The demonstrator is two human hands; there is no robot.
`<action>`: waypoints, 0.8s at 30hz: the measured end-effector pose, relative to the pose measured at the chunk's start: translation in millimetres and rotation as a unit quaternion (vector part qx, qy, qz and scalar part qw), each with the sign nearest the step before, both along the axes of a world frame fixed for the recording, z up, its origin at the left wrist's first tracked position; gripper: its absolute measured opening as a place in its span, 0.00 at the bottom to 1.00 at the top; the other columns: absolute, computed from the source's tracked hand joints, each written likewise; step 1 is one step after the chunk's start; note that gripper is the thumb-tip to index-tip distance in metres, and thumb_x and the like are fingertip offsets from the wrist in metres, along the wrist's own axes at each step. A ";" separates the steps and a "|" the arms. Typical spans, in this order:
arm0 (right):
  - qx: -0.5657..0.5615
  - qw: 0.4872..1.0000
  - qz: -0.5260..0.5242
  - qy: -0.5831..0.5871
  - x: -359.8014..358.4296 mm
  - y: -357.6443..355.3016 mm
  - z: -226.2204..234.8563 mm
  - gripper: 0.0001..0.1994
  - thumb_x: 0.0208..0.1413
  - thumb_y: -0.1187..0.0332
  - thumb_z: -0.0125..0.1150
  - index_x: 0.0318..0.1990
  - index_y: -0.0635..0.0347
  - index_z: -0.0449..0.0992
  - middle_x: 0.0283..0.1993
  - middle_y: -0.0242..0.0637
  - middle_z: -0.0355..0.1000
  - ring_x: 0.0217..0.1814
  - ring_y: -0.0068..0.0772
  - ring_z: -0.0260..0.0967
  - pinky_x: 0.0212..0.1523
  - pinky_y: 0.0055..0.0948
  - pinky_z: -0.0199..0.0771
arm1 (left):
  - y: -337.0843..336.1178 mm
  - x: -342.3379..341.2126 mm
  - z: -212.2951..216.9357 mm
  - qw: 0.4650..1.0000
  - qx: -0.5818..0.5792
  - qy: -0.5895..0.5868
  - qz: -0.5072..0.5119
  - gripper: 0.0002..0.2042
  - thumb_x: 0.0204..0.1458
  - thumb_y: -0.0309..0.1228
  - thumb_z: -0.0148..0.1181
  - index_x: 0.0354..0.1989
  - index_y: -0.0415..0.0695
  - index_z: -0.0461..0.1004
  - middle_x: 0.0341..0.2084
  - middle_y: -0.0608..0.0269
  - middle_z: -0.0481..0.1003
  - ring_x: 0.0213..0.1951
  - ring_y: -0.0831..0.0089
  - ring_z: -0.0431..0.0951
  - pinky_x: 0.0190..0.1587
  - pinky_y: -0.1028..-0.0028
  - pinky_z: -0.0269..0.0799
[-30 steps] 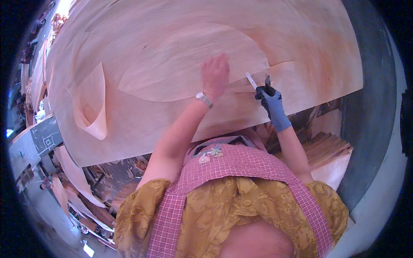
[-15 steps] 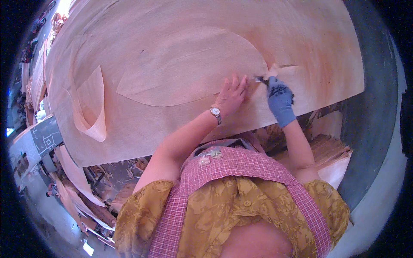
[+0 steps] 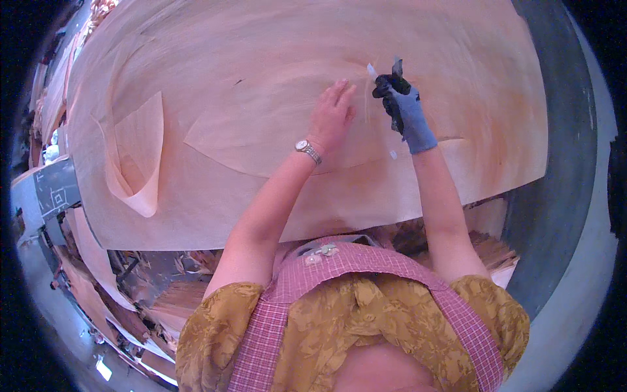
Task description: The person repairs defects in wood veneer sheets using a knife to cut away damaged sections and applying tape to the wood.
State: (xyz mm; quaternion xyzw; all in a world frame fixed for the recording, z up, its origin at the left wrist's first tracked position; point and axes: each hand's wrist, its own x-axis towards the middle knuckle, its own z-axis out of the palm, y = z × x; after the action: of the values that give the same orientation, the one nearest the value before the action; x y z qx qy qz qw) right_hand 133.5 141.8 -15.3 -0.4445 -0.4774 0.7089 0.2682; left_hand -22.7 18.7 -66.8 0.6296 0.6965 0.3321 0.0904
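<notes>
A large pale wood veneer sheet (image 3: 274,78) covers the work surface in front of me. My left hand (image 3: 332,116), bare with a wristwatch, lies flat on the veneer, fingers spread, pressing it down. Just to its right, my right hand (image 3: 403,108) wears a blue and black glove and grips a small cutting tool (image 3: 373,72) whose pale blade tip touches the sheet. A loose upper piece of veneer with a pointed end (image 3: 215,140) lies under my left hand. At the left, a curled flap of veneer (image 3: 140,157) stands up.
A grey table edge (image 3: 562,130) curves along the right. Below the sheet's front edge lie stacks of veneer scraps (image 3: 176,300) and more at the right (image 3: 490,248). A grey machine part (image 3: 55,189) sits at the far left.
Both hands have moved farther away along the sheet, following the cut line. The left hand stays flat beside the gloved right hand, which still holds the tool.
</notes>
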 end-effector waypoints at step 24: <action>-0.063 0.996 -0.035 -0.058 -82.2 3.0 -24.4 0.09 0.57 0.64 0.62 0.38 0.60 0.79 0.27 0.31 0.76 0.20 0.17 0.65 0.21 0.19 0.61 | 31.4 -69.4 9.3 0.984 0.019 0.173 0.044 0.19 0.54 0.32 0.53 0.55 0.50 0.72 0.55 0.65 0.72 0.52 0.64 0.72 0.56 0.62 0.65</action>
State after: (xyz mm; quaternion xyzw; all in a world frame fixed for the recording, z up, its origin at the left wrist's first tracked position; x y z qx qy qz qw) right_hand 51.3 144.8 -39.7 -0.5171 -0.4306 0.7011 0.2361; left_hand -92.1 50.0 -57.5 0.6475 0.7225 0.2352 -0.0584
